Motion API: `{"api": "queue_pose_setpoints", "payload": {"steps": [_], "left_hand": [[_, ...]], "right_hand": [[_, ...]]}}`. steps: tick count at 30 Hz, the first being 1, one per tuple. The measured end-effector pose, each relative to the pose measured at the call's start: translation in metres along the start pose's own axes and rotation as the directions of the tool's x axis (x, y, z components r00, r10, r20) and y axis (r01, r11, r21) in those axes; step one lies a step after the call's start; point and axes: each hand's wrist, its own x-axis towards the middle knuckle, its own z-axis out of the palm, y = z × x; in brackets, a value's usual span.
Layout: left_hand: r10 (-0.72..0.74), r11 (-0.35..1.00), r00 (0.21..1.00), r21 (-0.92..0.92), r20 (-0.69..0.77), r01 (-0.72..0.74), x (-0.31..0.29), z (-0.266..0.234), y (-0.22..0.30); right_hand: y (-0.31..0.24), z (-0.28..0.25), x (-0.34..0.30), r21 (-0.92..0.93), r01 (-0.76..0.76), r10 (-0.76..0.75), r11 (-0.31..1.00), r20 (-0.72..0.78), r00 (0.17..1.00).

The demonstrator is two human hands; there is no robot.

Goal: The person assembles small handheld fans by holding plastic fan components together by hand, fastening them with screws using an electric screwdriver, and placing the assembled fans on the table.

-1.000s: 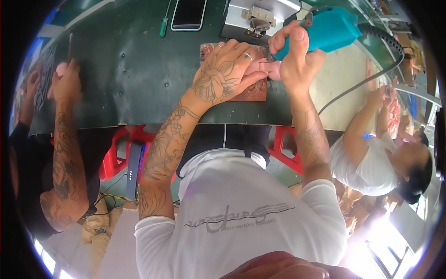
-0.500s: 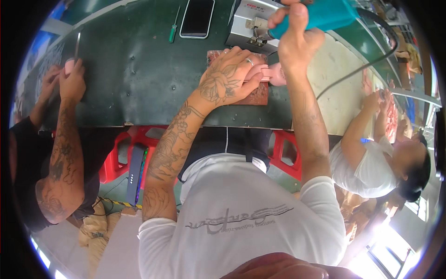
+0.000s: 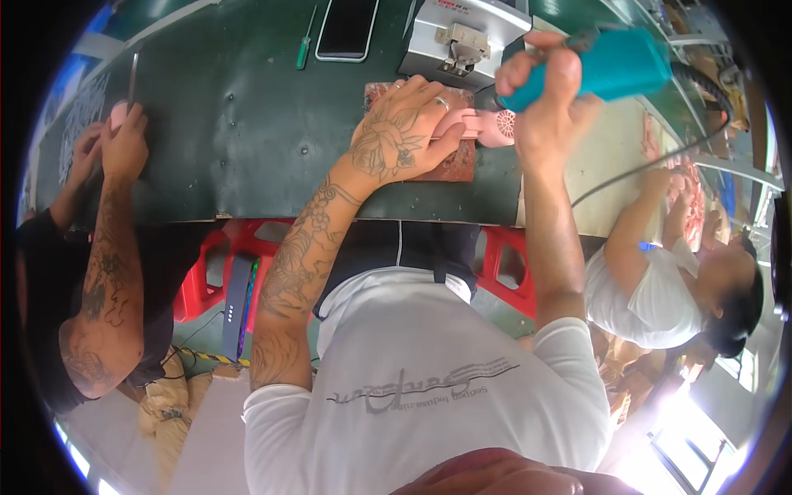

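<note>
The teal power tool (image 3: pixel 619 68), seen at the metal fitting (image 3: pixel 464 41) of the silver machine (image 3: pixel 427 37) half a second ago, is drawn back toward the pink device (image 3: pixel 478 125) by the right hand (image 3: pixel 551 124). The device's round grille (image 3: pixel 505 123), covered a second ago, is exposed. At left, a co-worker's hands (image 3: pixel 124 147), earlier apart, are brought together.
</note>
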Motion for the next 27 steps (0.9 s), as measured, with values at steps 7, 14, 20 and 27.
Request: {"api": "queue_pose_setpoints", "payload": {"steps": [7,14,20,27], "left_hand": [[0.027,0.999,1.0,-0.037,0.0,-0.027,0.001,-0.006,0.003],[0.035,0.999,0.999,-0.009,0.027,-0.035,0.002,-0.005,0.006],[0.081,0.996,0.995,0.037,0.06,-0.083,0.007,-0.005,0.006],[0.101,0.993,0.994,0.056,0.051,-0.103,0.01,-0.01,0.008]], "right_hand": [[0.007,-0.013,-0.023,0.068,-0.052,0.051,0.996,0.022,0.998],[0.026,-0.014,-0.032,0.096,-0.011,0.008,0.995,0.035,0.999],[0.035,-0.017,-0.03,0.154,0.024,-0.036,0.988,0.081,0.996],[0.028,-0.012,-0.029,0.01,0.032,-0.033,0.999,0.117,0.993]]}}
